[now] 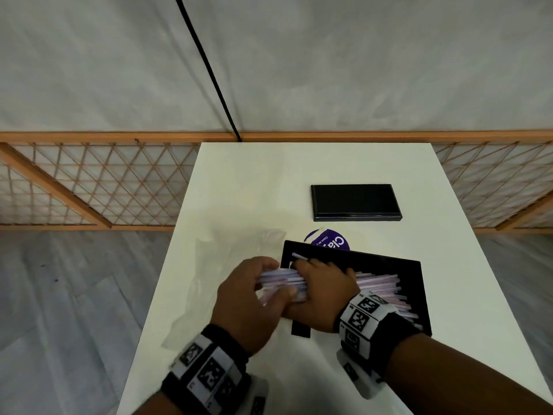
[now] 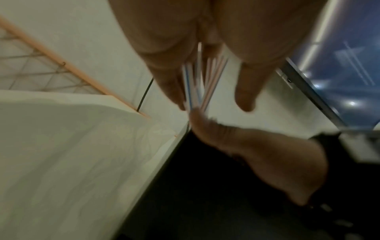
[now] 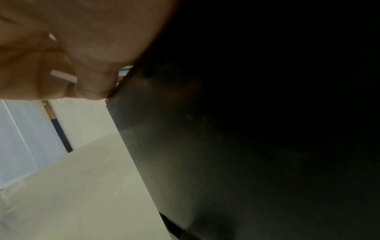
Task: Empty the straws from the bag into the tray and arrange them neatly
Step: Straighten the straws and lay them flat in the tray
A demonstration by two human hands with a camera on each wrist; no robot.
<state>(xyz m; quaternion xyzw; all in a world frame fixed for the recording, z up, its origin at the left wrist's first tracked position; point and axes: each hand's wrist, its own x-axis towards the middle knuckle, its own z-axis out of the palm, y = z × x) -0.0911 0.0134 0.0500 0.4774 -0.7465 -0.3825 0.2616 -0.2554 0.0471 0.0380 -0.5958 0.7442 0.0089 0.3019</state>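
From the head view, a white surface (image 1: 248, 181) stood against a pale wall (image 1: 329, 55) with a wooden lattice rail (image 1: 89, 187) along its foot and grey floor (image 1: 59, 295) to the left; a black cable (image 1: 206, 64) ran down the wall to the surface's far edge. The straws (image 1: 380, 284) lay in a black tray (image 1: 416, 283) near the front, their left ends reaching past its left rim. The left hand (image 1: 248, 298) held those ends in a curled grip, and the right hand (image 1: 323, 292) was curled round the bundle just beside it. The clear bag (image 1: 206, 274) lay flat left of the tray, a purple disc (image 1: 329, 239) just behind it, a black lid (image 1: 356, 202) farther back. The blurred left wrist view showed fingers (image 2: 170, 84) and thumb pinching striped straws (image 2: 202, 84) above the surface (image 2: 61, 162). In the right wrist view, fingers (image 3: 92, 84) curled at the tray (image 3: 226, 146) edge, a straw (image 3: 61, 76) between them.
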